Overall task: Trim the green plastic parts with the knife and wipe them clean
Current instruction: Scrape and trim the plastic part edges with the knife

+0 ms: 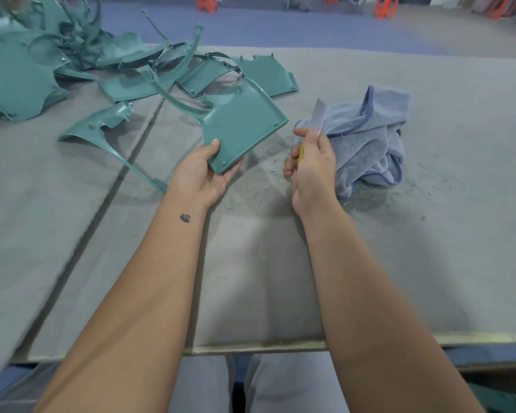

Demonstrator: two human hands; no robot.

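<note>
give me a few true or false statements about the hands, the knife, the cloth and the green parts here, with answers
1. The left hand holds a green plastic panel by its near corner. True.
2. The right hand holds the blue cloth. False: it grips the knife; the cloth lies bunched on the table.
3. The knife blade points up and away from the person. True.
4. The blade is cutting the panel. False: it is clear of the panel.
5. More green parts lie piled at far left. True.

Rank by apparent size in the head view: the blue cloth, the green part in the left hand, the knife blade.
1. Blue cloth and held green part: too alike to rank.
2. Knife blade, clearly smallest.
</note>
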